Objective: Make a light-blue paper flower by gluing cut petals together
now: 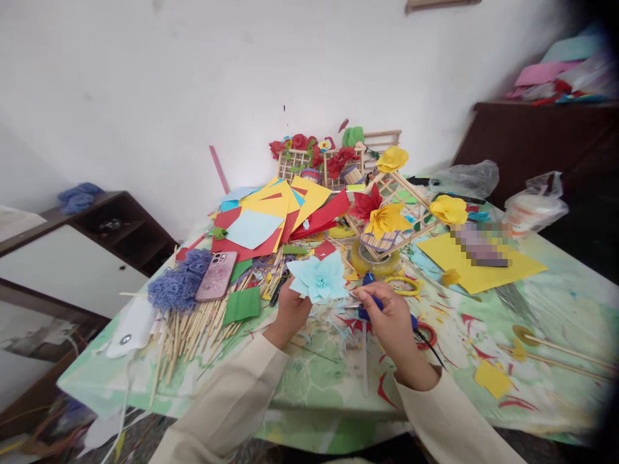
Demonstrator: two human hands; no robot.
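Observation:
A light blue paper flower (319,278) with pointed petals and a fringed centre is held up over the table, facing me. My left hand (293,312) is closed on it from the left and below, and the petals hide some of the fingers. At the flower's right edge, my right hand (387,316) pinches with thumb and forefinger; what is between the fingertips is too small to make out. Partly hidden behind that hand lies a blue glue gun (368,280), with a whitish stick (364,361) below it on the tablecloth.
Left of the hands are bamboo sticks (181,341), purple yarn (181,280), a phone (216,276) and a green paper piece (242,305). Coloured sheets (256,229) and a stick frame with paper flowers (387,220) stand behind. Clear tape (374,259) and paper scraps lie to the right.

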